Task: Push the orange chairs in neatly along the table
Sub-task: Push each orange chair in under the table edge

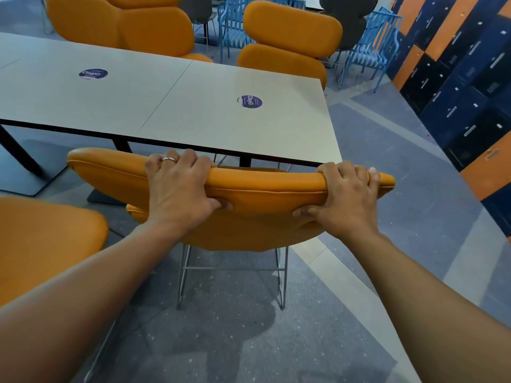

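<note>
An orange chair (262, 189) with thin metal legs stands in front of me at the near edge of the long grey table (193, 111). Its seat is partly under the tabletop. My left hand (179, 189) grips the top of the backrest left of centre, fingers over the far side and thumb on the near side. My right hand (345, 194) grips the backrest near its right end the same way. A second orange chair (47, 239) stands at my left, partly out of frame. Two more orange chairs (290, 45) (124, 23) stand along the table's far side.
Blue metal chairs (370, 42) and dark chairs stand behind the far orange chairs. A wall of dark blue and orange lockers (456, 78) runs along the right. Round purple stickers (250, 101) lie on the tabletop. The table's dark legs and base plates (33, 172) are underneath.
</note>
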A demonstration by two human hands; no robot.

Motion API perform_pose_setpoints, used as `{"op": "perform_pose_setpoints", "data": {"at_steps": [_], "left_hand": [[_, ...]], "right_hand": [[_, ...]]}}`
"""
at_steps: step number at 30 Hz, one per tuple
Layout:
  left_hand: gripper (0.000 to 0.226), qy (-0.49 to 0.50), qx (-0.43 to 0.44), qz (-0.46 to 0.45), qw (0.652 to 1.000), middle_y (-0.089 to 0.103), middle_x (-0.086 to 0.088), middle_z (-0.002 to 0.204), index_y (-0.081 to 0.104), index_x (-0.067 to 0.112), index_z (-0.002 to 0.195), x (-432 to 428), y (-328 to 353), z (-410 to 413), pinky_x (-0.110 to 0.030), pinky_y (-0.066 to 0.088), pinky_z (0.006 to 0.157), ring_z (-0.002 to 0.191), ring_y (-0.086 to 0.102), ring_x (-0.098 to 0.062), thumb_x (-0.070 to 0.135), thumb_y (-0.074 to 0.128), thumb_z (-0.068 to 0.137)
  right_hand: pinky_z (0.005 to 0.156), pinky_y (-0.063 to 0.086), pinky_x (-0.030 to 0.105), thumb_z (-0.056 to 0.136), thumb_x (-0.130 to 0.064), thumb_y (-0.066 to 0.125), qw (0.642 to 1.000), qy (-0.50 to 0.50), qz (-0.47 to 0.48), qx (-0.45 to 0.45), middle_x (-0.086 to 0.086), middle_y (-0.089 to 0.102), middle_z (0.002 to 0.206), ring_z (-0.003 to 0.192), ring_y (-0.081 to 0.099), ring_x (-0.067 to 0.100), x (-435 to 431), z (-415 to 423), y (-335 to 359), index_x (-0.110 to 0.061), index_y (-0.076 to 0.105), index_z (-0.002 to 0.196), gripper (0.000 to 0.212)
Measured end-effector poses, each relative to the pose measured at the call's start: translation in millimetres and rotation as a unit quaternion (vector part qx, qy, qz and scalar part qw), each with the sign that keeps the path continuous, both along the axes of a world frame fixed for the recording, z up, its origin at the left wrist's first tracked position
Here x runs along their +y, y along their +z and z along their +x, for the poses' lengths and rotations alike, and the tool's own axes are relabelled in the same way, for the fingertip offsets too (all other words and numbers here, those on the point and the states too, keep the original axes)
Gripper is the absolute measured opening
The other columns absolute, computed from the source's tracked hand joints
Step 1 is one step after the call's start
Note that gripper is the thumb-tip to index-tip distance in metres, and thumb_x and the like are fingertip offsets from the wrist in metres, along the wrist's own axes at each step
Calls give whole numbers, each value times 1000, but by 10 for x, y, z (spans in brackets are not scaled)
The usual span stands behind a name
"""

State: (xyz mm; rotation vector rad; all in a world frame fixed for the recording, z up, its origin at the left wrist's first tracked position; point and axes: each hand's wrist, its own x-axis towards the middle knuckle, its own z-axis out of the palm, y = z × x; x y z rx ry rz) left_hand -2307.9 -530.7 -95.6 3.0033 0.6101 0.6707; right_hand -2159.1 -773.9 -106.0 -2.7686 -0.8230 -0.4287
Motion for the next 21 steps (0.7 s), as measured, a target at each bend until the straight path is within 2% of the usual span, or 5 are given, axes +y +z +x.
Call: {"op": "perform_pose_setpoints", "data": {"at_steps": [12, 21], "left_hand": [[70, 20, 9, 2, 1000, 60, -8, 113, 59, 24, 114, 244, 20, 703, -49, 28, 96, 108, 50, -35, 69, 72, 62], [67, 23, 16, -1, 1000, 59, -8, 113, 59, 24, 115, 312, 14, 806, -49, 28, 96, 109, 49, -35, 61, 77, 62]], "right_hand": [[117, 16, 59, 64, -74, 75, 1000, 6, 1, -4, 3, 54, 123, 123, 46, 31, 271, 712, -18, -32, 51, 123, 76], [116, 14, 59, 66, -72, 75, 1000, 8, 5, -2, 5, 55, 126, 124, 46, 32, 339, 805, -30, -30, 52, 125, 75]]}}
